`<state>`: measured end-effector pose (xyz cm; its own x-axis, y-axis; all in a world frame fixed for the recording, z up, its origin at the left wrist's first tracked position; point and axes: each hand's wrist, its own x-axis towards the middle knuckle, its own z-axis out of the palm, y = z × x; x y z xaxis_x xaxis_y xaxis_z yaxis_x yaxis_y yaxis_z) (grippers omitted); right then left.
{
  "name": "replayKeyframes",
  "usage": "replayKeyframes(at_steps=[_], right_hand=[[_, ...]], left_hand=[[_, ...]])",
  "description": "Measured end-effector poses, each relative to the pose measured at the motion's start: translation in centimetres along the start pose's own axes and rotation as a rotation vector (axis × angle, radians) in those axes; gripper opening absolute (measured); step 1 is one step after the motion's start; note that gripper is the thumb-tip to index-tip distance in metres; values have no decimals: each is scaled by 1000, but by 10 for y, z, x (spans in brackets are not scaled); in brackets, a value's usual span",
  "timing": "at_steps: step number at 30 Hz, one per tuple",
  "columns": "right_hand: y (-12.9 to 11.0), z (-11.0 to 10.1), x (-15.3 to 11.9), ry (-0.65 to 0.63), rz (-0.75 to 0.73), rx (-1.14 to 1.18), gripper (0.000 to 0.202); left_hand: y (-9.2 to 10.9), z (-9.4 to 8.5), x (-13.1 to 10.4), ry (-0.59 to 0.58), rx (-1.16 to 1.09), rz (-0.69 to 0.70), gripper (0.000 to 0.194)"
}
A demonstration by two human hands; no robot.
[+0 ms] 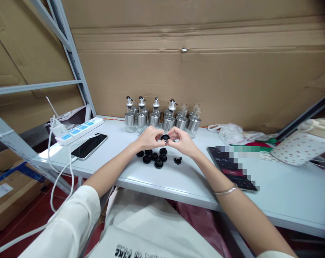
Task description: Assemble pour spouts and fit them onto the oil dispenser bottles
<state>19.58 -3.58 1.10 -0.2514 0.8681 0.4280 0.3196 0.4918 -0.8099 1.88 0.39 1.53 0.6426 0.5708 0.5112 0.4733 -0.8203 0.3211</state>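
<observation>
My left hand (151, 138) and my right hand (182, 142) meet above the white table, fingers closed on a round black stopper (165, 137) between them. Fingertips cover part of it, and something small and silvery shows at its lower side. Just below my hands lie several loose black stoppers (159, 163). To their right is a small pile of tiny black pieces (178, 161). Behind my hands stand rows of glass oil bottles with steel sleeves (168, 123). Some front bottles carry a silver pour spout with a black tip (156, 103); others have open necks.
On the left are a dark-screened phone (90, 146), a white power strip (80, 131) and hanging white cables (71, 168). A second device with a lit timer (227, 165) lies right of my hands. Plastic bags (233, 133) and a dotted white container (303, 141) sit farther right. Cardboard (205, 71) stands behind.
</observation>
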Motion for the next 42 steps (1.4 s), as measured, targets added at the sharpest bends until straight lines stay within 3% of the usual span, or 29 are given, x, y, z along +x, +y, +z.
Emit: replayKeyframes(at_steps=[3, 7, 20, 27, 34, 38, 42], right_hand=[[6, -3, 3, 53, -20, 20, 24], [6, -6, 5, 104, -48, 45, 25], [3, -10, 6, 94, -120, -71, 19], [2, -8, 4, -3, -109, -350, 17], [26, -11, 6, -102, -14, -696, 22], [38, -7, 4, -234, 24, -793, 14], [42, -3, 3, -280, 42, -829, 20]], left_hand=[[1, -2, 0, 15, 10, 22, 13], [1, -3, 0, 52, 9, 41, 23], [-1, 0, -2, 193, 44, 58, 25], [-1, -1, -1, 223, 84, 41, 25], [-2, -3, 0, 142, 160, 48, 23], [-2, -3, 0, 102, 183, 38, 19], [-4, -3, 0, 76, 191, 26, 18]])
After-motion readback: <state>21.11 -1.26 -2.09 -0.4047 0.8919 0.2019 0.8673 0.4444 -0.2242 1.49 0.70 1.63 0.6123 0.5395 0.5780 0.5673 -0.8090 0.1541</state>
